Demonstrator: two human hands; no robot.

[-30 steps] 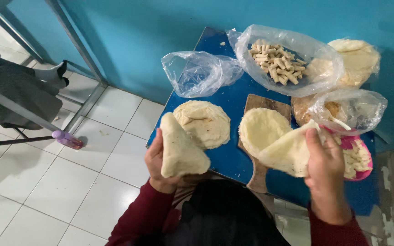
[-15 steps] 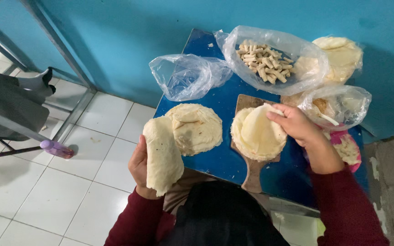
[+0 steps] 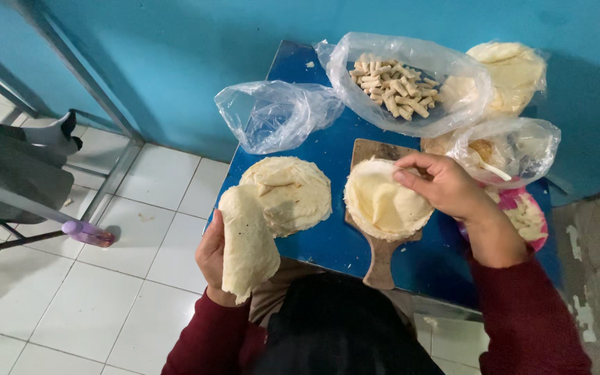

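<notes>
Flatbread round (image 3: 383, 203) lies on the wooden paddle board (image 3: 381, 257) at mid blue table (image 3: 328, 149), right hand (image 3: 442, 186) pinching its far edge between fingertips; left of the board a stack of flatbreads (image 3: 293, 191) sits on the table, and beyond that stack the left hand (image 3: 211, 258) grasps a folded flatbread (image 3: 246, 239) out over the floor. Behind the board: bag of short dough sticks (image 3: 392, 85), empty clear bag (image 3: 272, 114). Risk, as judged: thin round could tear at the pinch, or the folded piece slip off-table from a loose hold.
</notes>
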